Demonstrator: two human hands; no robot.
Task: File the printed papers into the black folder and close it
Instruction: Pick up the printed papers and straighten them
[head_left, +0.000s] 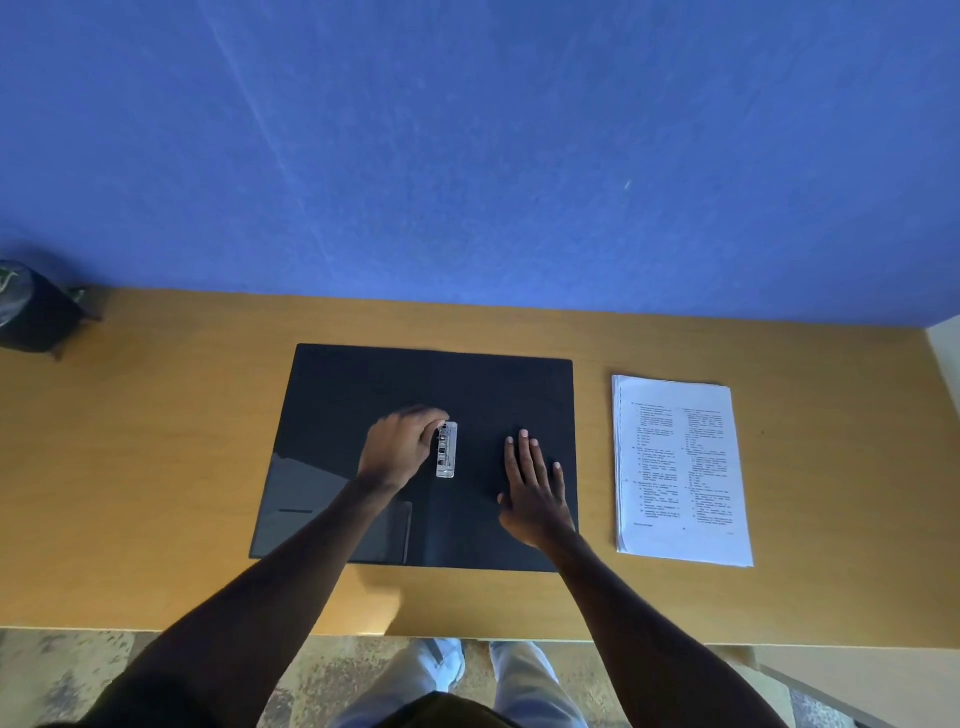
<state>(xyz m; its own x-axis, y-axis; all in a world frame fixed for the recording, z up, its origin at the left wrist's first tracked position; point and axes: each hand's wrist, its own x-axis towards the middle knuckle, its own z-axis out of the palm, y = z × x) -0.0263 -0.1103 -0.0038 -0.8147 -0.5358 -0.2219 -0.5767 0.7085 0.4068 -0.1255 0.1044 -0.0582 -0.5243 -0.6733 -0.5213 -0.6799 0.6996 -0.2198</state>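
Bench (156, 467) of light wood fills the middle band of the frame, with a blue wall above it. Black folder (363, 384) lies open and flat at centre frame, its spine running up and down the picture; a pocket shows on its lower left leaf. Printed papers (680, 467) sit as a neat stack right of centre, apart from the folder's right edge, long axis also up and down the frame.

Right hand (535, 493) rests flat on the folder's right leaf, fingers spread and holding nothing; it is the hand nearer the stack, which lies off to the right of its fingertips. Left hand (400, 447) is curled over the left side of the metal clip mechanism (447, 449) at the spine, fingers (431, 415) bent onto its upper end; whether they pinch its lever or only press on it I cannot tell.

The clip's long axis runs parallel to the spine and to the stack's left edge, so I judge the sheets would need to slide leftward, left edge leading, to meet it
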